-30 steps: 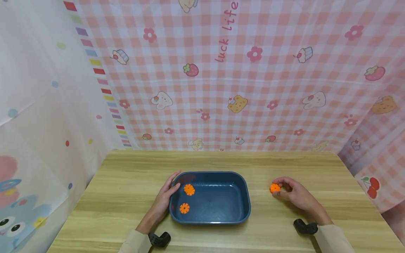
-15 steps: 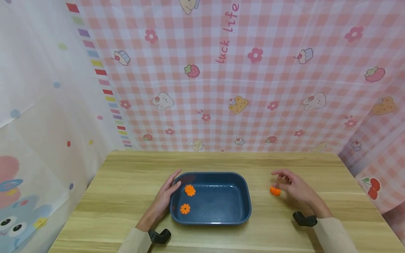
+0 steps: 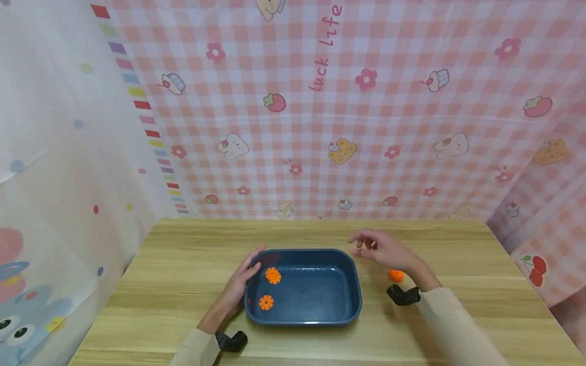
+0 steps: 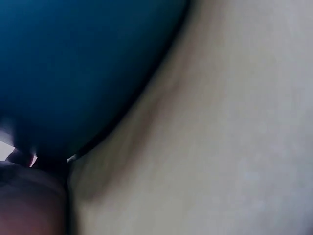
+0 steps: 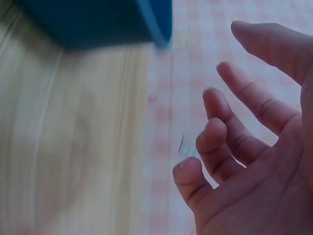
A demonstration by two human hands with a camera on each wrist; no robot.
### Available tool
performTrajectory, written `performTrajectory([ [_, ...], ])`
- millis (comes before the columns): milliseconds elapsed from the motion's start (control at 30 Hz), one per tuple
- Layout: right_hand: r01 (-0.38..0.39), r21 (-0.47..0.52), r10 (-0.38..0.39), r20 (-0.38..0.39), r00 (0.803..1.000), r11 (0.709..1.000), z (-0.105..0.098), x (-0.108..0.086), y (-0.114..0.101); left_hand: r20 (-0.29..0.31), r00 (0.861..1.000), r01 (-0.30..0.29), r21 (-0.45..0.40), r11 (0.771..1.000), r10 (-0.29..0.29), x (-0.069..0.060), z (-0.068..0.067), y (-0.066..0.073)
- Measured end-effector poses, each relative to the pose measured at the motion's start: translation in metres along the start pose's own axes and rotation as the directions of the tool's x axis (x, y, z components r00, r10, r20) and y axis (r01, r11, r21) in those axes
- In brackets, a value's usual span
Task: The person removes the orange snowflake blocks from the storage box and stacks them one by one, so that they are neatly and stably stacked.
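Observation:
A dark blue tray [image 3: 304, 323] stands on the table. Its left end is held by my left hand [image 3: 234, 287], thumb over the rim and fingers along the outside; the left wrist view shows the tray's blue wall [image 4: 88, 63] close up. Orange notched discs lie inside at the left, an upper one [image 3: 272, 276] and a lower one [image 3: 266, 302]. My right hand [image 3: 386, 251] hangs empty by the tray's upper right corner, its fingers loosely bent and apart; the right wrist view shows this hand [image 5: 259, 147] holding nothing. An orange piece [image 3: 396, 276] lies on the table below it, beside the wrist.
The wooden table [image 3: 183, 264] reaches back to a pink checked cloth [image 3: 311, 127] that hangs behind it. Another cloth [image 3: 55, 127], white with coloured dots, hangs at the left. Black devices are strapped at the left wrist [image 3: 231, 341] and the right wrist [image 3: 404, 295].
My right hand has let go of the orange piece, leaving it on the table, and has moved left and up toward the tray. The left hand and the tray have barely moved.

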State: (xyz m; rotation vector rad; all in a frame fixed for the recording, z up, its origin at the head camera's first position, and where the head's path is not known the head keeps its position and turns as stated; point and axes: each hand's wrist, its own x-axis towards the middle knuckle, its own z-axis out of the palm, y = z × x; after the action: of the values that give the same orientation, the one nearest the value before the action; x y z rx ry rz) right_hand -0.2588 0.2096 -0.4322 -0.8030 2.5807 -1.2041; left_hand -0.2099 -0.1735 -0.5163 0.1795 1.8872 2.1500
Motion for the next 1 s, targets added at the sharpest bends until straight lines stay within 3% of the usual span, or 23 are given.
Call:
performTrajectory([
  [233,0.005,0.018,-0.008,0.144,0.99,1.0,0.026,0.038,-0.038,0.004,1.0,0.016,0.009,1.0,-0.016,0.0,0.001,0.0],
  [467,0.073,0.027,-0.077,0.258,0.963,0.997,0.063,0.069,-0.058,0.026,0.999,0.025,0.014,1.0,-0.025,-0.001,0.0,0.001],
  [600,0.065,0.027,-0.07,0.302,0.951,0.998,0.08,0.078,-0.066,0.026,0.999,0.031,0.015,0.999,-0.032,-0.001,0.0,0.001],
  [867,-0.027,0.091,-0.017,0.451,0.892,0.995,0.109,0.087,-0.074,0.033,0.998,0.045,0.007,0.999,-0.046,0.0,0.0,0.001],
  [1000,-0.036,0.098,-0.017,0.494,0.869,0.995,0.125,0.092,-0.075,0.042,0.998,0.044,-0.003,0.999,-0.044,-0.001,0.0,0.0],
])
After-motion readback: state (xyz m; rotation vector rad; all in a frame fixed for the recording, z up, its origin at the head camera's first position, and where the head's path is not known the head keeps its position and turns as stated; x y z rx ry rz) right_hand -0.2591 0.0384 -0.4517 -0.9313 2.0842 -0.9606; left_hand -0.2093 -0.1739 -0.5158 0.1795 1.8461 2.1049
